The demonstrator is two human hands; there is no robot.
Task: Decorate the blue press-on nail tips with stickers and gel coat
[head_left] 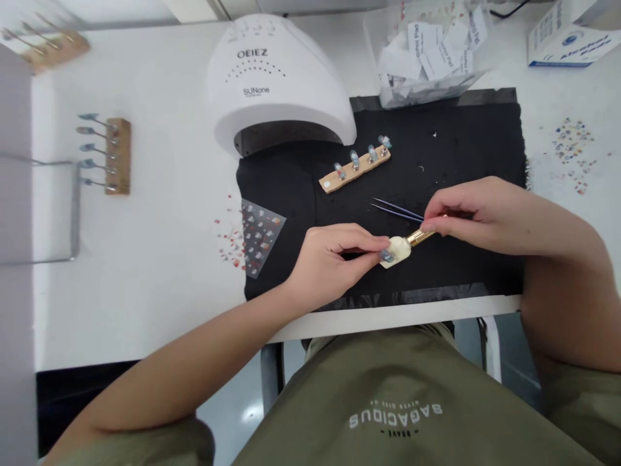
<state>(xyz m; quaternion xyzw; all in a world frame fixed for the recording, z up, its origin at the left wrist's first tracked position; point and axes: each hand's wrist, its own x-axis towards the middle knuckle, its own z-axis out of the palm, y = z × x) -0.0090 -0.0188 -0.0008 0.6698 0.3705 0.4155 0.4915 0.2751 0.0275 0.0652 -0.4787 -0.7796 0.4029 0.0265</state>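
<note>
My left hand (334, 259) pinches a small grey-blue nail tip (387, 255) against a cream-coloured pad (398, 249) over the black mat (466, 149). My right hand (485, 213) grips a gold-handled tool (421, 235) whose end meets that pad, and blue tweezers (395, 208) stick out leftward from the same hand. A wooden strip (354, 169) carrying several nail tips lies on the mat just behind the hands.
A white nail lamp (276, 84) stands at the back. A sticker sheet (259, 236) lies at the mat's left edge. A wooden block with several nail sticks (118, 155) sits left. A clear box of pad packets (427, 58) and a white-blue carton (572, 32) are behind.
</note>
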